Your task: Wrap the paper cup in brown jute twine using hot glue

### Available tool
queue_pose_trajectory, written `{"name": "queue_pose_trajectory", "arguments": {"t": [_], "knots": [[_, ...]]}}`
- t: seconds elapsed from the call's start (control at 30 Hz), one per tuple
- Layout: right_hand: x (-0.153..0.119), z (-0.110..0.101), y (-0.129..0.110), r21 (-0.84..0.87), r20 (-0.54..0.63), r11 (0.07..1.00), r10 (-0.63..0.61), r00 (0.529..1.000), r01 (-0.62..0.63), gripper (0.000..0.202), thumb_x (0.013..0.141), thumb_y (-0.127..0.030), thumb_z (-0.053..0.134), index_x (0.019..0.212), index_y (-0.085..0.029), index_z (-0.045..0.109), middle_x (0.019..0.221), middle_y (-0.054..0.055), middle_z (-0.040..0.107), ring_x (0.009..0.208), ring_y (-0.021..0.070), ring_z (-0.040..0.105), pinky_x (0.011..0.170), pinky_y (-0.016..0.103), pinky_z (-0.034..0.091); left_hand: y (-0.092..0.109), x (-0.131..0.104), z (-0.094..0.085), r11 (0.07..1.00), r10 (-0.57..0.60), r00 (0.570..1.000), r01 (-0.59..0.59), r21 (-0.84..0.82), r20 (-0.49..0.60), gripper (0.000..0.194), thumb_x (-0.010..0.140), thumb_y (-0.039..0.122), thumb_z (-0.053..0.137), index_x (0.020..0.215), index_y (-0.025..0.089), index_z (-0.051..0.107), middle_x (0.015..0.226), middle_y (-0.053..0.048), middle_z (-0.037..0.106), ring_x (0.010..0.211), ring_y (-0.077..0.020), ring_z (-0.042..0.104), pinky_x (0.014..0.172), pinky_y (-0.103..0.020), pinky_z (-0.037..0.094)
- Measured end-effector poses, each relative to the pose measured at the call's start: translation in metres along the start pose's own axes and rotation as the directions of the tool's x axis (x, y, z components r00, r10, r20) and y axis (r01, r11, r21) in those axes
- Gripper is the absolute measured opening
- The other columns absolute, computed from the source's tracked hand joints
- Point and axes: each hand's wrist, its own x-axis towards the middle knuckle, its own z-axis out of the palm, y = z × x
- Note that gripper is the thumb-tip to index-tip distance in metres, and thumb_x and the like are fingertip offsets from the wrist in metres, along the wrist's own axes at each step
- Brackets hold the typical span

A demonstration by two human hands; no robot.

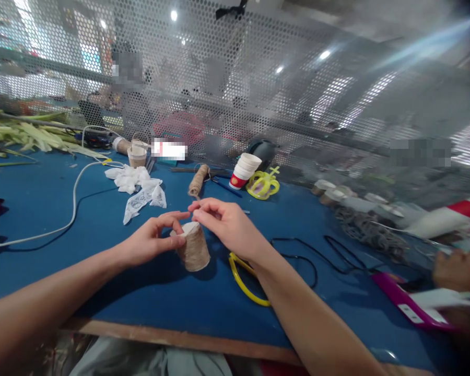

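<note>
An upside-down paper cup (195, 253), its side wrapped in brown twine and its white base up, is tilted above the blue table. My left hand (153, 239) holds it, thumb against the side and fingers over the base. My right hand (224, 219) is closed in a pinch just above the base, its fingertips close to the left ones. Whatever it pinches is too small to make out. A spool of brown twine (198, 180) lies right behind the hands. Under my right forearm sits a yellow-handled tool (243, 284), partly hidden.
White paper cups (245, 169) are stacked beside a yellow crown-shaped piece (263, 185). Crumpled white tissue (141, 185) and a white cable (75, 201) lie left. A purple glue gun (409, 303) rests right, near another person's hand (460, 271). A perforated metal screen (219, 89) stands behind.
</note>
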Motion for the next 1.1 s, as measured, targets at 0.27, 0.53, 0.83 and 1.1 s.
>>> {"name": "queue_pose_trajectory", "arguments": {"t": [0.27, 0.53, 0.83, 1.1], "knots": [[-0.024, -0.013, 0.008, 0.189, -0.119, 0.981, 0.061, 0.991, -0.037, 0.021, 0.077, -0.032, 0.059, 0.063, -0.017, 0.053, 0.09, 0.005, 0.064, 0.095, 0.0174, 0.058, 0.085, 0.031, 0.043, 0.005, -0.004, 0.001, 0.974, -0.066, 0.996, 0.079, -0.214, 0.064, 0.019, 0.072, 0.029, 0.065, 0.07, 0.014, 0.054, 0.135, -0.011, 0.044, 0.117, -0.0291, 0.048, 0.086, -0.038, 0.042], [-0.03, -0.004, 0.019, 0.358, -0.167, 0.926, 0.186, 0.968, -0.116, 0.02, 0.072, -0.034, 0.064, 0.064, -0.017, 0.056, 0.089, 0.005, 0.066, 0.086, 0.0157, 0.06, 0.081, 0.031, 0.045, 0.01, -0.007, 0.001, 0.989, -0.01, 0.991, 0.03, -0.147, 0.133, 0.011, 0.076, 0.024, 0.062, 0.07, 0.016, 0.057, 0.121, -0.008, 0.059, 0.125, -0.0244, 0.04, 0.102, -0.041, 0.028], [-0.033, 0.004, 0.023, 0.42, -0.156, 0.89, 0.261, 0.952, -0.176, 0.019, 0.071, -0.037, 0.063, 0.072, -0.018, 0.06, 0.083, 0.004, 0.066, 0.081, 0.0152, 0.059, 0.076, 0.03, 0.045, 0.011, -0.008, 0.0, 0.99, 0.012, 0.99, 0.008, -0.142, 0.139, 0.01, 0.074, 0.025, 0.064, 0.069, 0.017, 0.06, 0.108, -0.006, 0.064, 0.127, -0.0245, 0.038, 0.105, -0.041, 0.025], [-0.034, 0.008, 0.023, 0.521, -0.138, 0.835, 0.286, 0.948, -0.176, 0.017, 0.07, -0.033, 0.065, 0.066, -0.017, 0.057, 0.085, 0.002, 0.065, 0.081, 0.0129, 0.057, 0.078, 0.027, 0.043, 0.009, -0.01, -0.001, 0.967, 0.02, 0.984, 0.026, -0.253, 0.178, 0.004, 0.077, 0.019, 0.062, 0.073, 0.017, 0.062, 0.114, -0.005, 0.062, 0.122, -0.0229, 0.043, 0.097, -0.037, 0.034]]}}
